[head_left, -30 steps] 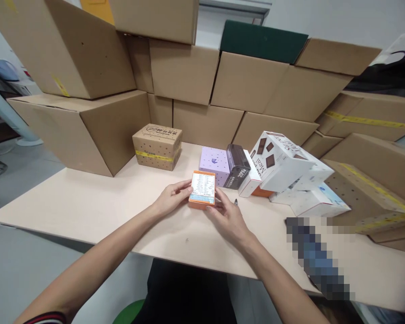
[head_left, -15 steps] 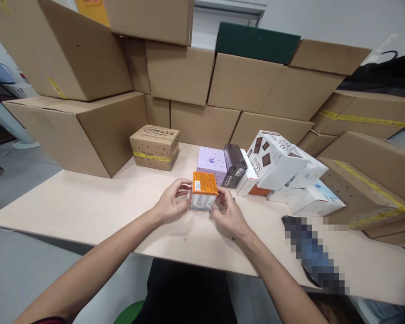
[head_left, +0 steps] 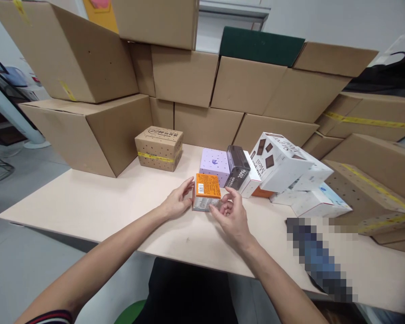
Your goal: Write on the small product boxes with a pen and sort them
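Fingers (head_left: pixel 186 183) of the left hand (head_left: pixel 174 203) lay at the left side of a small orange-topped box (head_left: pixel 208 186) over the table (head_left: pixel 121 198), whether gripping I couldn't tell, while the right hand (head_left: pixel 235 219) curved half open by its right front, with a purple box (head_left: pixel 214 163) and a black box (head_left: pixel 236 167) behind.
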Demonstrator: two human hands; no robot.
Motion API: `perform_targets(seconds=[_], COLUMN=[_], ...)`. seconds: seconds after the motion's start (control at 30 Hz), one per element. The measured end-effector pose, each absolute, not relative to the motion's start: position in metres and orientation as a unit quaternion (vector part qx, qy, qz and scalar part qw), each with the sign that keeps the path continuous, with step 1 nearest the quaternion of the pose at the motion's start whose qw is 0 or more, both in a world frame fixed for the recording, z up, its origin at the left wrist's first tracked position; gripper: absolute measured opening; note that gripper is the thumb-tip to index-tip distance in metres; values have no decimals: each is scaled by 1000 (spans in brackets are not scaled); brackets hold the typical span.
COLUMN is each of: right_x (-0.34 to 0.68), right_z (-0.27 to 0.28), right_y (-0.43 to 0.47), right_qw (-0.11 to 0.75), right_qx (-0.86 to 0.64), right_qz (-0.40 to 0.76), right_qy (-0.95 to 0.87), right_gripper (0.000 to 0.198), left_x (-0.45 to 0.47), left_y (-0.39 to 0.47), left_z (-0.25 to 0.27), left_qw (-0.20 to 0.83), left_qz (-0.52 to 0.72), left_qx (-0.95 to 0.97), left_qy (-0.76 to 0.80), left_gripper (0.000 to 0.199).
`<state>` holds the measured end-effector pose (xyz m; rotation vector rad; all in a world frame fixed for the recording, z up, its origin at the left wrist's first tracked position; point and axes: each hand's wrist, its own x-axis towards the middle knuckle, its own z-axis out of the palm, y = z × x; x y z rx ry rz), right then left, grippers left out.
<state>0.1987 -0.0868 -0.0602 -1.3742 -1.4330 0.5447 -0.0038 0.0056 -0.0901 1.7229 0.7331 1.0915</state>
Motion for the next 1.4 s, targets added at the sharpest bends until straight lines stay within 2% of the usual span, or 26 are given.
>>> perform_targets(seconds=[0.13, 0.27, 0.57, 0.67, 0.8, 0.97, 1.2, 1.4], right_x=[199, 205, 214, 216, 216, 214, 214, 213], right_z=[-64, -64, -57, -60, -57, -51, -50, -51], right_y=[-87, -82, -78, -76, -74, -74, -74, -75], right_qw=[545, 530, 464, 497, 528, 527, 521, 528], right_qx=[-538, -548, -527, -522, -513, -534, -535, -537], right_qz=[224, 235, 309, 351, 415, 414, 407, 393], right_qy=[-603, -603, -641, -597, -534, -515, -526, -528], right_gripper=[66, 68, 75, 75, 65, 63, 59, 52], left_x=[-5, -7, -10, -11, -11, -8, -7, -7], left_y=[-1, -7, -7, -8, -9, -9, -11, -10], left_z=[-75, -63, -65, -66, -62, -56, -56, -57], left_qw=[441, 415, 473, 528, 571, 580, 645, 628], left_qz=[434, 414, 422, 407, 398, 416, 385, 397], left_qx=[699, 718, 683, 660, 642, 633, 594, 600], left_qy=[358, 374, 363, 346, 323, 300, 288, 297], left_gripper=[64, 49, 66, 61, 51, 45, 47, 46])
